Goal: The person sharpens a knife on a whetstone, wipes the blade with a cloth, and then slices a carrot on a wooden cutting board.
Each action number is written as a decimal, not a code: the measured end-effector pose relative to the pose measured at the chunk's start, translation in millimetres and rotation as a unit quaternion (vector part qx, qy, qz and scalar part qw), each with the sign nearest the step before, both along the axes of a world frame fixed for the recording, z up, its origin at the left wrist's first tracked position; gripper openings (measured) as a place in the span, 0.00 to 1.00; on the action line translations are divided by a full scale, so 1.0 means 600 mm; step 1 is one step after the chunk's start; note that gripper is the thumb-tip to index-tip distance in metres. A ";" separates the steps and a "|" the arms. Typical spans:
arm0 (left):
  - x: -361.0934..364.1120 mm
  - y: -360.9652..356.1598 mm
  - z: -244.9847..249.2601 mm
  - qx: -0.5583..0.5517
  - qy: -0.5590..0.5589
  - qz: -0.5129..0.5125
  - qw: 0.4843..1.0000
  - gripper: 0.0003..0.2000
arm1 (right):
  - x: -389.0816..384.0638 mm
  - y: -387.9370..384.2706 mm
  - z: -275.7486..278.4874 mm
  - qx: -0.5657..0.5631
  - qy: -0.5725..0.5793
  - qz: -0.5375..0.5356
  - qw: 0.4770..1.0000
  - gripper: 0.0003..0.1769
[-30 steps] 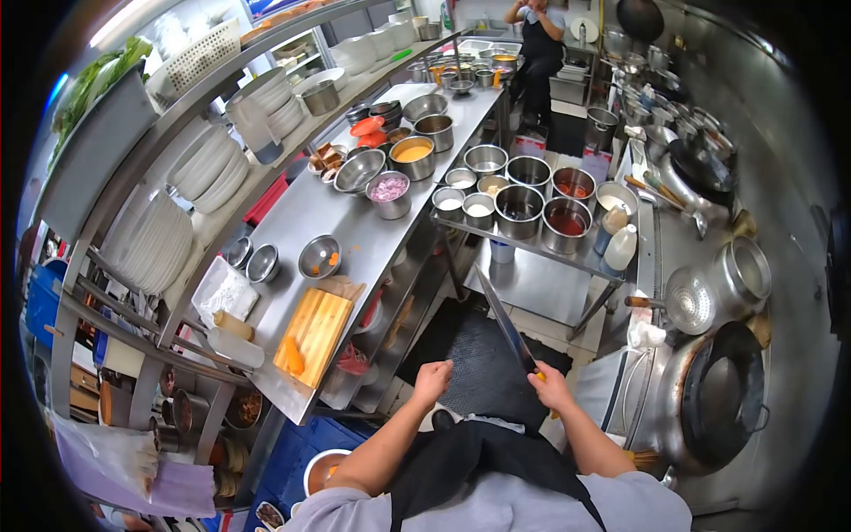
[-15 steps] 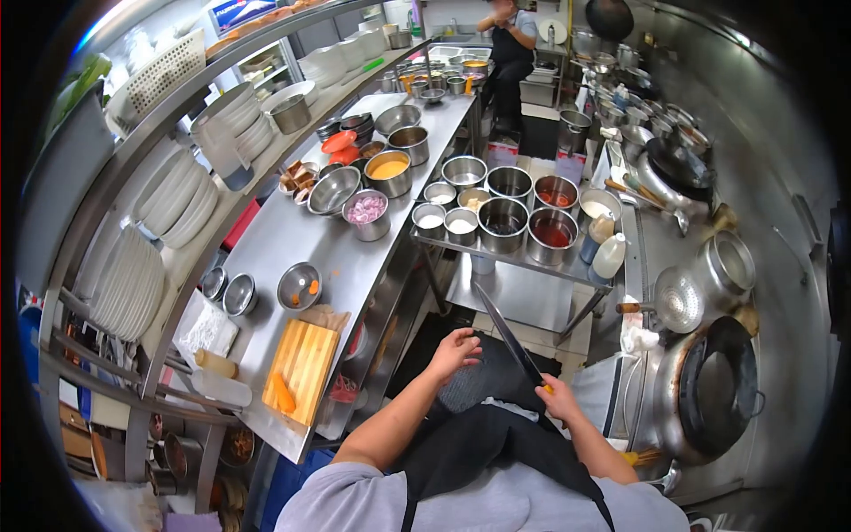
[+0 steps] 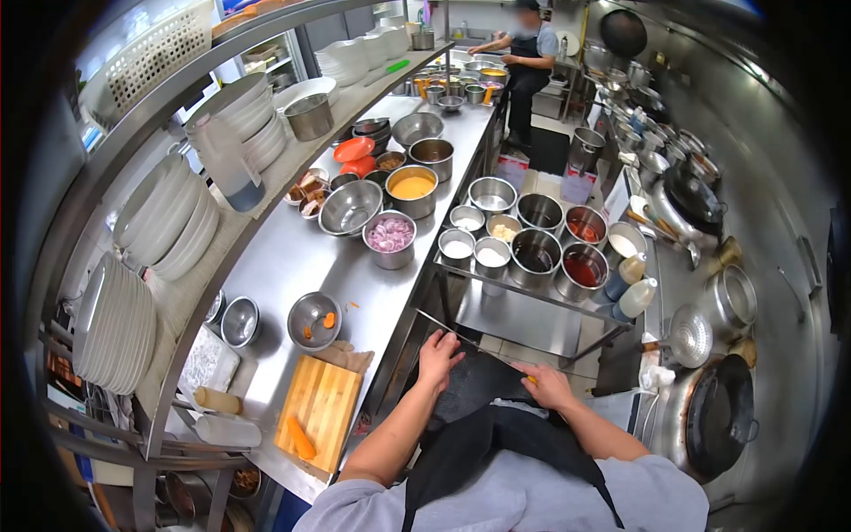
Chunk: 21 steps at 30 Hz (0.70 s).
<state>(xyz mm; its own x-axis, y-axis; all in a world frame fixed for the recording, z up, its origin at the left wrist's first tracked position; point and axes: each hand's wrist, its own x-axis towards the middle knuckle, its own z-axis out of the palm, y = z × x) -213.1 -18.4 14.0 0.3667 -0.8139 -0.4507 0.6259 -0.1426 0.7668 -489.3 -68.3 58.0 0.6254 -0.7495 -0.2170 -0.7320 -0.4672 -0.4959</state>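
Note:
My right hand (image 3: 547, 388) is wrapped round the yellow handle of a long kitchen knife (image 3: 484, 349). The blade lies across in front of my apron, seen nearly edge-on, its tip pointing left. At the blade's far half is my left hand (image 3: 437, 361), fingers bent but apart, right by the metal. To the left, a wooden cutting board (image 3: 337, 399) rests at the counter's edge with a peeled carrot (image 3: 300, 438) on it. Behind the board stands a steel bowl (image 3: 300, 312) holding a few carrot pieces, and a brown cloth (image 3: 347, 356) is tucked beside it.
A steel counter (image 3: 275, 266) carries a pot of sliced red onions (image 3: 390, 257) and a pot of yellow liquid (image 3: 413, 206). Ahead, a cart (image 3: 523, 295) bears several sauce pots. Woks (image 3: 720, 417) line the right. Another person (image 3: 530, 62) stands at the back.
The knife has swung from pointing forward to lying across, and my left hand has come to its blade. My view has shifted left. The person at the back now reaches over the counter.

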 end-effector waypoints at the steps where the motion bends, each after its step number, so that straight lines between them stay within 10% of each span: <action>1: 0.017 -0.007 0.000 0.004 0.009 0.027 1.000 0.32 | 0.020 -0.006 0.010 -0.021 0.025 0.007 0.999 0.28; 16: 0.034 -0.120 0.048 -0.061 -0.028 0.140 0.988 0.24 | 0.081 -0.218 -0.065 0.016 -0.063 0.060 0.996 0.44; 21: -0.025 -0.125 0.034 -0.047 -0.035 0.235 0.970 0.25 | 0.089 -0.323 -0.063 0.125 -0.046 0.251 0.959 0.46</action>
<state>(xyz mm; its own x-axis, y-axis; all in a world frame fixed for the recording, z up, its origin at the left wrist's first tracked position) -228.3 -93.6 34.2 0.7340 -0.5862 -0.3430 0.5504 0.2177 0.8060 -436.1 -262.3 20.1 0.9190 -0.2810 -0.2765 -0.3934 -0.6072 -0.6903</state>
